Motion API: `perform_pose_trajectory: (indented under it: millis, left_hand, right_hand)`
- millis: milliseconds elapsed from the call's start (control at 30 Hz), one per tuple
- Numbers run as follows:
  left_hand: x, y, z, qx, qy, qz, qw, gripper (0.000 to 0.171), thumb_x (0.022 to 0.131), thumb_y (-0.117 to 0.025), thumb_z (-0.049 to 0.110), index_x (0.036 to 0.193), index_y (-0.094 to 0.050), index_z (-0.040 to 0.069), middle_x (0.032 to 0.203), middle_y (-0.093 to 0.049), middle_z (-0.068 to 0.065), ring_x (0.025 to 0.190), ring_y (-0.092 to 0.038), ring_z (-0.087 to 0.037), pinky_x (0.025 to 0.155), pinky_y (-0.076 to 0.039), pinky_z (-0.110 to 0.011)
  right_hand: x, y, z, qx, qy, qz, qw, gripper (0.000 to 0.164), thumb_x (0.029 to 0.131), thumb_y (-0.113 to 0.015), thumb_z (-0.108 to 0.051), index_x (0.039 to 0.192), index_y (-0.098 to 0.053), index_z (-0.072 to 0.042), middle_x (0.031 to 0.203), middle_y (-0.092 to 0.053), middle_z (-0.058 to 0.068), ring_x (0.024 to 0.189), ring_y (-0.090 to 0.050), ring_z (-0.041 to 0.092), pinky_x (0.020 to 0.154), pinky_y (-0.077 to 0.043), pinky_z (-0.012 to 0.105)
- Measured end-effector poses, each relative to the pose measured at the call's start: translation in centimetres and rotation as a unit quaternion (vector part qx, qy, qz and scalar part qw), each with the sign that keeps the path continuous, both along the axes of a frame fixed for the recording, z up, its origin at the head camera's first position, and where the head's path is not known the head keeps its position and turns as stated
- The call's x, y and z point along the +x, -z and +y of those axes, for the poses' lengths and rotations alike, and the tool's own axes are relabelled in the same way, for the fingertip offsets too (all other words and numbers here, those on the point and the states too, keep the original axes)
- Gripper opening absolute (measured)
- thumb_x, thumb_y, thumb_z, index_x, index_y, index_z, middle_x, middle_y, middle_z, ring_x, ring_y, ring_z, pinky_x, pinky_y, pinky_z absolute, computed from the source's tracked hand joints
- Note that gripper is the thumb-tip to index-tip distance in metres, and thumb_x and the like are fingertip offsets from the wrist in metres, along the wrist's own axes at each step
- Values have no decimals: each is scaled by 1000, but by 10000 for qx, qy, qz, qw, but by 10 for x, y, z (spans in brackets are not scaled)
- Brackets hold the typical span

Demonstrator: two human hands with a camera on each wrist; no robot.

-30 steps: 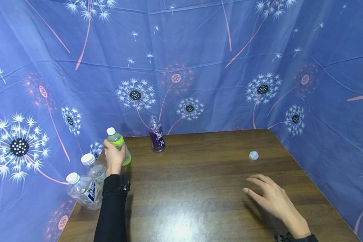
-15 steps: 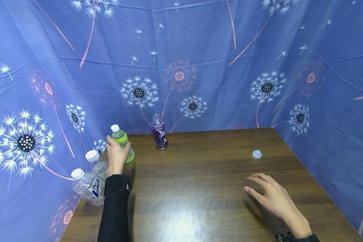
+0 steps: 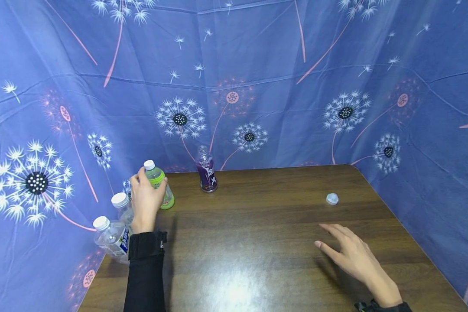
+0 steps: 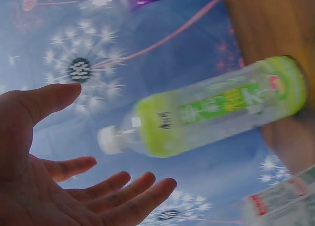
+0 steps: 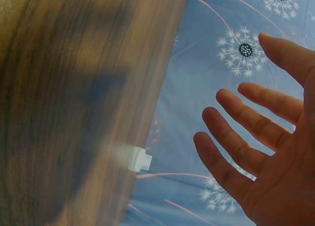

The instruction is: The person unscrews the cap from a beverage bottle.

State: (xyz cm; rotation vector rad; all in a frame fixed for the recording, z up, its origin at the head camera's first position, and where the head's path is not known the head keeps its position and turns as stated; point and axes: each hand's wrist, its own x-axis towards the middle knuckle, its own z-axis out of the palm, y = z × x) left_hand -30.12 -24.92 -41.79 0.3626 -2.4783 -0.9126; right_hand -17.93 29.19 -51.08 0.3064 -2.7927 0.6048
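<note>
A bottle with a yellow-green label and white cap (image 3: 155, 175) stands upright at the table's back left corner. Right in front of it is my left hand (image 3: 145, 199), overlapping the bottle in the head view. In the left wrist view, the fingers (image 4: 133, 199) are spread and a gap separates them from the bottle (image 4: 211, 113). My right hand (image 3: 352, 255) hovers over the right side of the table, fingers extended, holding nothing. Beyond its fingertips lies a small translucent white cap (image 3: 332, 199), also visible in the right wrist view.
Two clear bottles with white caps, a nearer labelled one (image 3: 113, 238) and one behind it (image 3: 125, 211), stand along the left edge. A capless bottle with a purple label (image 3: 206, 173) stands at the back edge. Blue dandelion-print cloth (image 3: 281, 108) hangs around the wooden table (image 3: 257, 225).
My left hand has come off the green-labelled bottle, drawing slightly back and left. The bottle stays standing. The head view has shifted a little; my right hand holds its pose.
</note>
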Motion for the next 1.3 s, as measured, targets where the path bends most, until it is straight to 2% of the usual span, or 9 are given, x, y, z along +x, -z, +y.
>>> perform_pose_trajectory:
  millis: [133, 233, 333, 500, 667, 800, 1033, 1167, 1300]
  left_hand:
    - [4, -10, 8, -144, 107, 359, 9992, 68, 99, -69, 36, 154, -45, 4, 138, -52, -31, 126, -51, -52, 105, -42, -66]
    - [0, -12, 16, -188, 305, 589, 9976, 59, 98, -70, 33, 146, -54, 3, 131, -60, -28, 124, -54, -50, 105, -43, -64]
    - [-9, -9, 24, -243, 507, 669, 9962, 54, 97, -72, 33, 141, -59, 3, 130, -63, -26, 120, -58, -47, 101, -46, -63]
    - [-29, 3, 37, -372, 787, 651, 9941, 51, 97, -73, 31, 136, -61, 0, 126, -66, -26, 111, -63, -44, 92, -50, -60]
    - [-51, 17, 47, -271, 1058, 528, 9926, 56, 96, -75, 31, 138, -59, -2, 126, -65, -28, 116, -62, -45, 99, -49, -58]
    - [-64, 27, 53, -130, 1138, 251, 9931, 63, 96, -75, 38, 141, -55, 0, 131, -62, -28, 120, -60, -45, 102, -48, -58]
    - [-85, 40, 61, 90, 1332, -236, 9908, 87, 96, -71, 48, 157, -33, 1, 150, -43, -32, 134, -49, -51, 110, -45, -62]
    - [-98, 47, 66, 147, 1416, -297, 9894, 98, 94, -72, 53, 162, -23, 2, 153, -39, -34, 138, -45, -52, 114, -41, -62]
    - [-110, 50, 72, 364, 1493, -315, 9876, 103, 92, -74, 56, 164, -21, 4, 154, -39, -33, 143, -41, -50, 118, -38, -61]
  right_hand:
    - [-1, 1, 0, 16, 72, -9, 10000, 59, 98, -69, -53, 142, -63, -14, 136, -67, 13, 123, -64, 43, 84, -53, 69]
    - [-1, 2, 1, 43, 196, -8, 9998, 57, 97, -70, -54, 139, -65, -16, 133, -69, 11, 118, -66, 42, 77, -54, 69]
    - [-2, 3, 2, 99, 295, -10, 9995, 55, 96, -70, -55, 137, -67, -18, 131, -70, 10, 116, -67, 41, 72, -53, 69]
    - [0, 5, 6, 241, 354, 56, 9991, 53, 96, -72, -54, 135, -68, -19, 130, -70, 10, 116, -66, 42, 71, -54, 68]
    - [3, 5, 9, 367, 419, -8, 9984, 54, 96, -72, -53, 134, -69, -15, 131, -69, 14, 119, -64, 44, 76, -53, 71]
    - [2, 6, 11, 393, 437, -102, 9982, 54, 96, -71, -53, 135, -68, -14, 132, -68, 15, 120, -63, 44, 77, -53, 72]
    - [2, 7, 12, 415, 462, -187, 9979, 54, 96, -72, -52, 136, -68, -15, 130, -69, 12, 117, -64, 43, 75, -55, 68]
    - [3, 10, 13, 425, 418, -153, 9981, 54, 96, -73, -50, 135, -69, -12, 129, -69, 15, 116, -64, 44, 74, -56, 66]
    - [4, 12, 13, 438, 431, -160, 9980, 54, 96, -73, -49, 135, -69, -12, 130, -68, 14, 118, -64, 44, 75, -57, 65]
